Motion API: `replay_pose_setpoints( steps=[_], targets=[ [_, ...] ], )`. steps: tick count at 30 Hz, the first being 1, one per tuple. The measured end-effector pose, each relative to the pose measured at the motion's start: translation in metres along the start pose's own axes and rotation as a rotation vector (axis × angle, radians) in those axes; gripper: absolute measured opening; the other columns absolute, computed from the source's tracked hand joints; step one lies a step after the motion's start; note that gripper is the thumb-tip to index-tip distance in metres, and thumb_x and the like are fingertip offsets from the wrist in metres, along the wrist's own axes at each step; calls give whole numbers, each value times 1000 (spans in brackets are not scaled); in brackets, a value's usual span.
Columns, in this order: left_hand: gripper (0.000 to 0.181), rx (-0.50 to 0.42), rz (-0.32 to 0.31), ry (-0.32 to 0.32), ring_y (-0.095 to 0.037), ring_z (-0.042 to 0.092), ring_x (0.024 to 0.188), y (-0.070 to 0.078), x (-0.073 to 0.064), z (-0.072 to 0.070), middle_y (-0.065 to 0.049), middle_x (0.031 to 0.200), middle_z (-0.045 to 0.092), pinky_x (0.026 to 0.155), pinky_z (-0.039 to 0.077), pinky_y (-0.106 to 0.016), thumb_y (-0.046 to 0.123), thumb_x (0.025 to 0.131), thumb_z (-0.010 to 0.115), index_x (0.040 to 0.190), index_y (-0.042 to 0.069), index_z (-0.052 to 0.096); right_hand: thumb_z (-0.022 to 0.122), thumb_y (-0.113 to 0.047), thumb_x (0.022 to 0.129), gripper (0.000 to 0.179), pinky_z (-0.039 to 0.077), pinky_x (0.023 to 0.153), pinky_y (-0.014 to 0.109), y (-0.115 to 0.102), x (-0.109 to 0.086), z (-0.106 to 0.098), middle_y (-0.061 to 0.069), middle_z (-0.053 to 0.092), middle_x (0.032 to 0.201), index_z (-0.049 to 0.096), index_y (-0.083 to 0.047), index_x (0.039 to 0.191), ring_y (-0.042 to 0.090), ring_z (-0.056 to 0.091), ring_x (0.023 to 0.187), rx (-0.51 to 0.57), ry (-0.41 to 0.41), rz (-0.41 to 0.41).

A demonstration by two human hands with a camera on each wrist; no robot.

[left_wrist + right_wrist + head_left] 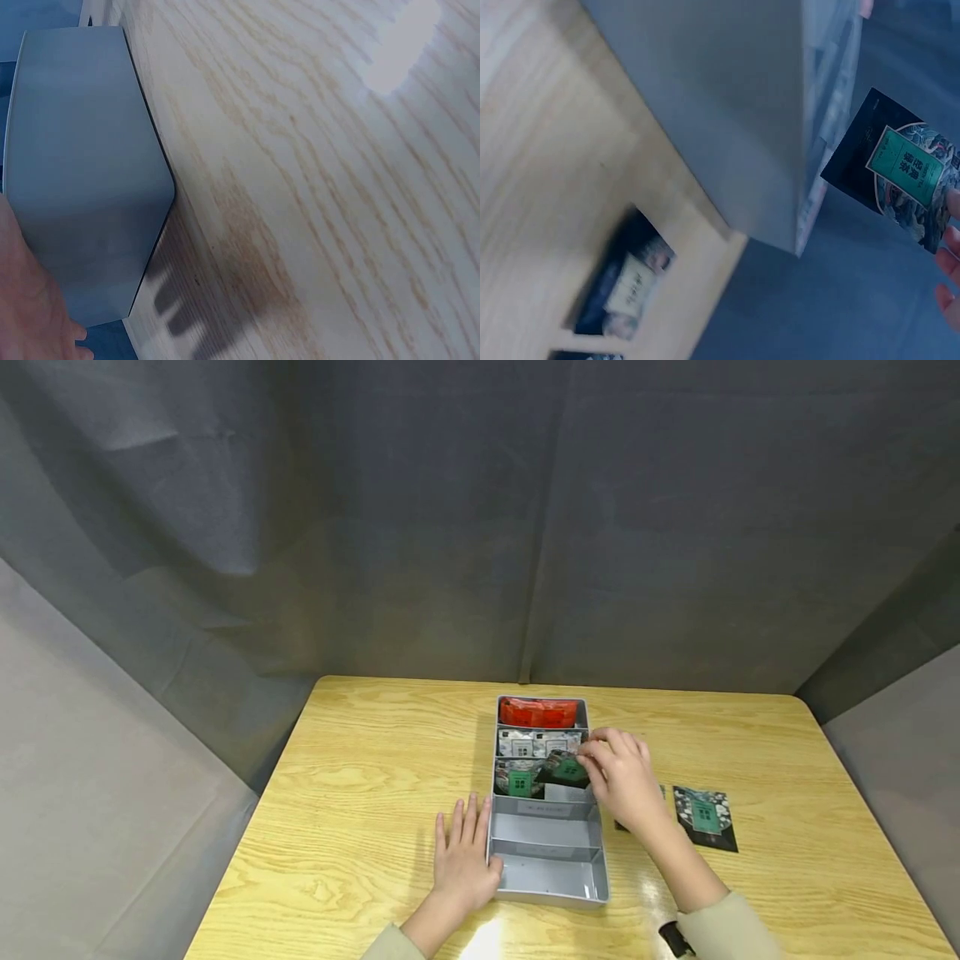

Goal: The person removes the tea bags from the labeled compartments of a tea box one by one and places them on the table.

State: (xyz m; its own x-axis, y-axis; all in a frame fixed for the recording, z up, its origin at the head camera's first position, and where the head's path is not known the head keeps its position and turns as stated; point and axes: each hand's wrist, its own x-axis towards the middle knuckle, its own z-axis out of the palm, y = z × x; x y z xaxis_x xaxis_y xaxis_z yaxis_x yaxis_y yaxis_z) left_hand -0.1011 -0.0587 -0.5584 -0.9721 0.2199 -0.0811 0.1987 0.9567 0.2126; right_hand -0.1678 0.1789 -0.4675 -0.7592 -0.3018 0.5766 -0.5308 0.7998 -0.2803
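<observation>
On the wooden table [375, 760], loose sachets [705, 817] lie beside a divided box [545, 875], right fingers [603, 752] pinching a packet [564, 768], left fingers [468, 827] straight.

The head view looks forward-down over the fingers [471, 820] from afar; both wrist views, close, face past them, sharing the box [720, 112].

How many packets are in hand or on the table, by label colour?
Green label: 2 (held packet in the right hand; outer packet on the table)
Pale label: 1 (packet nearer the tray, mostly hidden in the head view)
Total: 3
</observation>
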Motion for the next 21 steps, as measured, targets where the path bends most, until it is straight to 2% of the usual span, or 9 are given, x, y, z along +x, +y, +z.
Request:
replay_pose_setpoints(
  steps=[6, 11, 17, 21],
  targets=[
    [77, -7, 1, 0, -30, 3, 139, 0, 0, -1, -9, 153, 3, 108, -1, -54, 33, 84, 43, 148, 14, 5, 72, 0, 73, 15, 32, 85, 54, 6, 1, -35, 10, 55, 93, 64, -9, 81, 30, 50, 87, 10, 90, 6],
    [77, -11, 3, 0, -30, 2, 139, 0, -1, -1, -9, 153, 3, 108, -1, -54, 32, 84, 44, 148, 14, 5, 72, 5, 70, 17, 29, 87, 57, 11, -8, -58, 11, 55, 92, 63, -6, 81, 33, 49, 89, -12, 115, 51],
    [76, -21, -1, -11, -30, 2, 139, 1, -1, -2, -9, 153, 3, 108, -2, -53, 32, 84, 44, 148, 14, 6, 73, 6, 67, 19, 29, 84, 60, 18, -29, -71, 13, 55, 91, 64, -4, 80, 36, 48, 87, -36, 113, 112],
    [77, -29, 3, -13, -31, 3, 139, 1, -1, -3, -10, 153, 3, 108, -2, -54, 30, 84, 44, 148, 14, 5, 73, 5, 68, 18, 29, 82, 59, 25, -51, -69, 13, 54, 92, 65, -4, 81, 35, 47, 87, -45, 68, 176]
  ],
)
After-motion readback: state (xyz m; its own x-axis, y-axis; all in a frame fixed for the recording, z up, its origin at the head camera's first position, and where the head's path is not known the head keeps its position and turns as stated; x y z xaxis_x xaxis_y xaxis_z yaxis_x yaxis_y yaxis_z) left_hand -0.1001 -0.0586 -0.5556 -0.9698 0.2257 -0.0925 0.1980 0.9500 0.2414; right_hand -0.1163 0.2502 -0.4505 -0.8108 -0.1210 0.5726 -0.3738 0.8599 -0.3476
